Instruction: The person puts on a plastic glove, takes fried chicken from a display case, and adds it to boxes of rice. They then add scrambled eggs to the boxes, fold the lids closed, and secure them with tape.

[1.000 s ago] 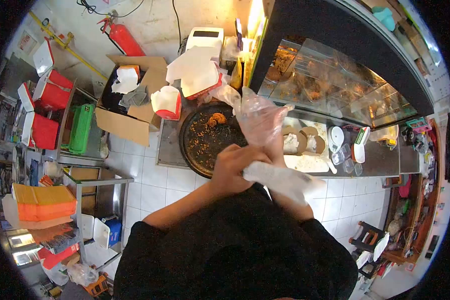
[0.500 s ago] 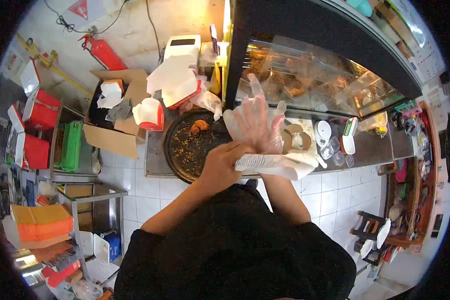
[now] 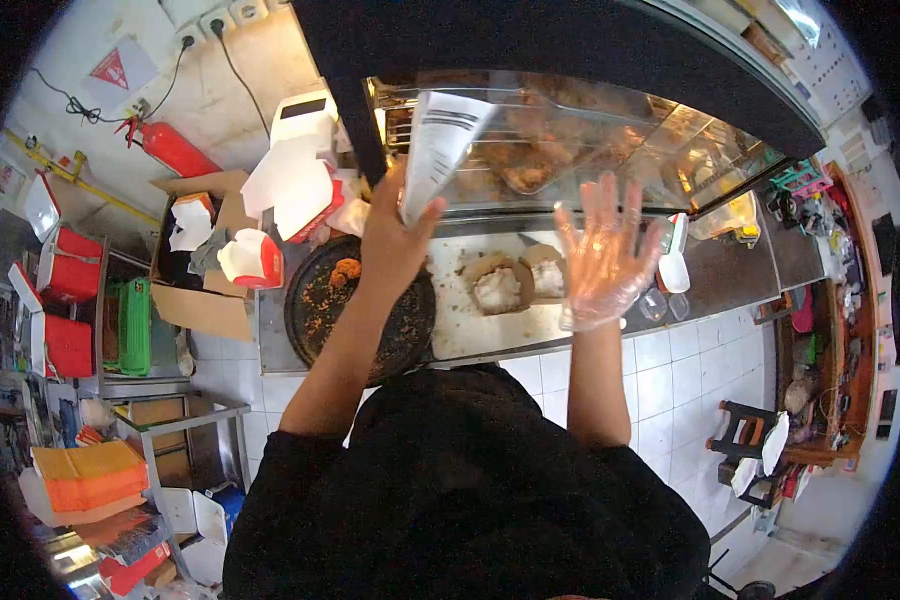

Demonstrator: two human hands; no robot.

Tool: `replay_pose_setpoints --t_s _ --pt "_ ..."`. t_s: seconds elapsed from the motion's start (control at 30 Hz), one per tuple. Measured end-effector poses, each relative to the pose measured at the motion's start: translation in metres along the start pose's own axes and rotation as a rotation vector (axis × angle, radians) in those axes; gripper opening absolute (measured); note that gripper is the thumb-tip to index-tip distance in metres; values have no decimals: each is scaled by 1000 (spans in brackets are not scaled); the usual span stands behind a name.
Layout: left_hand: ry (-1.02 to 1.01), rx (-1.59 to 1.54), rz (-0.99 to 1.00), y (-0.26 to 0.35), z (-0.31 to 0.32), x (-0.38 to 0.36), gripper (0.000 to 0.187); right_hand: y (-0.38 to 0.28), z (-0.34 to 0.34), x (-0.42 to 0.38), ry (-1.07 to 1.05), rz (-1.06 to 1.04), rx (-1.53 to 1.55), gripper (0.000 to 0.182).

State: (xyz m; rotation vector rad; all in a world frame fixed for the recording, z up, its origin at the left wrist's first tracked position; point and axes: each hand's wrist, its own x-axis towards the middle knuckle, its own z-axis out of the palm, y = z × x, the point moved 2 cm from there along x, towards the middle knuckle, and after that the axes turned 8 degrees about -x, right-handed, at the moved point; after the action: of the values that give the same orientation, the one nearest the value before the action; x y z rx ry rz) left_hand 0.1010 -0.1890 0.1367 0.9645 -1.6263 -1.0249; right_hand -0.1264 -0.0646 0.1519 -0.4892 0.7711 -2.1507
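My left hand [image 3: 395, 235] is bare and closed on a white printed paper slip [image 3: 444, 140], raised in front of the glass display case [image 3: 530, 120]. My right hand [image 3: 610, 250] wears a clear plastic glove, with its fingers spread and nothing held. Below and between the hands, two brown paper boxes [image 3: 498, 268] with what looks like white rice [image 3: 497, 290] stand on a white board [image 3: 455, 335]. Under my left forearm lies a round dark tray [image 3: 320, 345] with crumbs and one orange-brown fried piece [image 3: 346, 270].
Red-and-white cartons [image 3: 253, 258] stand left of the tray. Further left sits an open cardboard box [image 3: 205, 312], below a fire extinguisher [image 3: 170, 148] on the wall. Small clear tubs [image 3: 654, 304] are on the counter at right. The glass case borders the counter's back.
My hands have come apart. My left hand, with the paper slip, has gone up and left; my gloved right hand has moved right. The view has shifted, and the boxes show more fully.
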Motion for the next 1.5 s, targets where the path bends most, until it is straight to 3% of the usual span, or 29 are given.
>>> replay_pose_setpoints --t_s 0.03,0.13,0.23,0.27,0.37,0.4,0.5,0.53,0.63,0.67,0.73,0.83,0.9,0.97,1.0,1.13,1.23,1.5 --pt "103 8 99 -22 9 9 69 -17 -9 2 20 -31 -21 74" --pt "22 59 131 -54 45 22 89 -54 -50 4 34 -60 -221 74" --pt "38 -18 -120 -24 64 17 88 -77 -84 0 111 -14 -324 71" --pt "98 -7 -7 -25 73 16 82 -79 -91 -2 128 -10 -320 68" --pt "-49 -127 -7 -32 105 12 72 -79 -93 0 61 16 -382 66" --pt "-104 -123 -119 -18 116 10 64 -75 -86 3 -10 -34 -435 63" --pt "-342 -575 -300 -31 146 16 65 -68 -57 19 -353 -154 -667 56" --pt "-422 -701 -300 -32 150 13 65 -63 -51 29 -369 -154 -786 49" --pt "-503 -768 -525 -17 135 -9 68 -61 0 54 -594 -547 -1335 44" --pt "-496 -804 -466 -19 127 -21 67 -55 12 66 -617 -707 -1453 44" --pt "-425 -769 -566 -35 94 -45 65 -37 37 94 -643 -1041 -1668 45" --pt "-267 -637 -640 -72 26 -94 64 -5 61 153 -528 -788 -2492 44" --pt "-131 -837 -798 -75 -27 -129 60 -2 64 192 -657 -452 -2512 49" --pt "66 -761 -791 -96 -72 -169 58 -7 60 228 -754 -137 -2497 53" --pt "185 -741 -764 -103 -88 -187 56 -10 53 241 -763 -91 -2493 53" --pt "506 -718 -792 -99 -134 -240 49 -18 26 295 -649 -292 -2542 53" --pt "569 -697 -829 -96 -152 -260 49 -21 3 328 -538 -489 -2578 53" --pt "482 -651 -871 -112 -177 -268 48 -22 -34 368 -312 -818 -2616 53"
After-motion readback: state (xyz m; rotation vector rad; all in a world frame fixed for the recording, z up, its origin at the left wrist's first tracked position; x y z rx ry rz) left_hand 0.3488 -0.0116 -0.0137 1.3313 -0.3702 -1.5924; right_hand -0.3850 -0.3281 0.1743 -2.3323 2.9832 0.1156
